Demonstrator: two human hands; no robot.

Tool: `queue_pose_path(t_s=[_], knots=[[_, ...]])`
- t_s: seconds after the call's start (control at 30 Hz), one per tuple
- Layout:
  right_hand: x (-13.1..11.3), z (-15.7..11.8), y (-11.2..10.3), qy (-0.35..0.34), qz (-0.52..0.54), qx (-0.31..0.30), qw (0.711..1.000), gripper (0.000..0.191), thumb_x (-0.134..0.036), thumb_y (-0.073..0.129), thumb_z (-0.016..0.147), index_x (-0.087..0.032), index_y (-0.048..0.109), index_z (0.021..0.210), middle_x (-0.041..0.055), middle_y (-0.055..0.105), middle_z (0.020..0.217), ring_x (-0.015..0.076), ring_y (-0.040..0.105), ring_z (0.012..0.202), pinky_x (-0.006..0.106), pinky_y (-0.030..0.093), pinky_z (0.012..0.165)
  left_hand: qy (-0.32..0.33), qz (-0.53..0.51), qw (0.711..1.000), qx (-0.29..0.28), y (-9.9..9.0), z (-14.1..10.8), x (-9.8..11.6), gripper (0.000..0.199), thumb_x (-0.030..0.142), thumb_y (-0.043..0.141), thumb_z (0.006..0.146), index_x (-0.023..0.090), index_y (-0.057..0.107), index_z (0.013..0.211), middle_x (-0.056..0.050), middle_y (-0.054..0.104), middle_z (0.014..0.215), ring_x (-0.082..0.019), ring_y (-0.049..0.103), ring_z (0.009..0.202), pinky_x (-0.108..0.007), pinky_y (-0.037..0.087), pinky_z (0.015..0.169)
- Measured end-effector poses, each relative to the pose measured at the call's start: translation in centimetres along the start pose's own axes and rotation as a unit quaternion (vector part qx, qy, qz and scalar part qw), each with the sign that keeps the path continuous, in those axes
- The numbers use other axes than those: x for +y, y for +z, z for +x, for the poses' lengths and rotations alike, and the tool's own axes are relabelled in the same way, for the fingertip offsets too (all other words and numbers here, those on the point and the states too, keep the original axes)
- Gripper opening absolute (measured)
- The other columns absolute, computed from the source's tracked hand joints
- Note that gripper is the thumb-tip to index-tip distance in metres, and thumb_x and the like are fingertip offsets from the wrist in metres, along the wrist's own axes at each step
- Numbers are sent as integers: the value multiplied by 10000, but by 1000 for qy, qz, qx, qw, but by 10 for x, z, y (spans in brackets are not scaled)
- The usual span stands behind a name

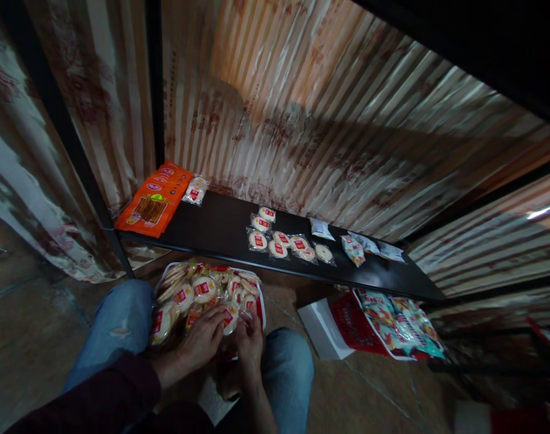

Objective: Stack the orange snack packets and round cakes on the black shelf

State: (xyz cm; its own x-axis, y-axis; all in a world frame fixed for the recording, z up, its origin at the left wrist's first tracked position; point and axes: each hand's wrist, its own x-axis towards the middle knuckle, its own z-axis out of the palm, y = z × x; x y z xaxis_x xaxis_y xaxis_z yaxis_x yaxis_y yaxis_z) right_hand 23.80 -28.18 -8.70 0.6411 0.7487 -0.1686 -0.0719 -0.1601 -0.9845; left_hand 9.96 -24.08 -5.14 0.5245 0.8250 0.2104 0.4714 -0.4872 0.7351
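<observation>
Head view, hands: left hand [207, 331] and right hand [249, 340] meet low over the near part of the tub [263, 307], which sits between the two knees [116, 325].
Packet in hand: one round, clear-wrapped packet [230, 317] with a red label, between the hands, above other packets of its kind in the tub.
Left fingers: bent together, tips on the packet's left edge; looks like a grip.
Right fingers: drawn together on the wrapper at the packet's right edge, apparently pinching it; exact thumb contact too dim to tell.
Shelf: dark shelf [221, 220] beyond the tub; an orange bag [155, 202] at its left end, a small pack [195, 190] just beside it, a cluster of loose round packs [258, 240] near the middle, small bags [353, 249] toward the right.
Floor, right: red basket [351, 322] of bags, a white box [322, 331] beside it.
Step in hand: judged to be two-handed handling of a single packet at the tub.
Next move calls for: a light hold on the film, fingertips kept clear of neighbouring wrappers, and room above the tub rim.
</observation>
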Motion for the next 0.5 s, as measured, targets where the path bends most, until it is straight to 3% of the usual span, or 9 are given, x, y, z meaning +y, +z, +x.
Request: queue_pose_path(t_s=[0.17,0.33,0.5], knots=[[-14,4,-6,20,48,2,999,685,-425,623,703,-178,434,1313,118,653,1131,225,657,916,330,539,734,-87,-58,992,77,-7,13,-3,337,220,411,834,168,579,1122,-126,579,1260,-235,516,1191,-460,393,1031],[-28,6,-3,5,53,-8,999,689,-417,630,701,-159,435,1309,135,629,1175,242,617,1034,361,513,843,-234,-237,941,54,-7,27,-6,344,298,432,819,147,547,1106,-129,649,1131,-230,613,1048,-414,455,947],[-34,11,2,21,77,-32,996,665,-401,633,721,-171,431,1312,133,620,1196,248,613,1050,380,502,871,-245,-337,906,73,-11,35,-5,354,402,515,763,155,574,1010,-114,675,1040,-230,629,993,-381,467,917]])
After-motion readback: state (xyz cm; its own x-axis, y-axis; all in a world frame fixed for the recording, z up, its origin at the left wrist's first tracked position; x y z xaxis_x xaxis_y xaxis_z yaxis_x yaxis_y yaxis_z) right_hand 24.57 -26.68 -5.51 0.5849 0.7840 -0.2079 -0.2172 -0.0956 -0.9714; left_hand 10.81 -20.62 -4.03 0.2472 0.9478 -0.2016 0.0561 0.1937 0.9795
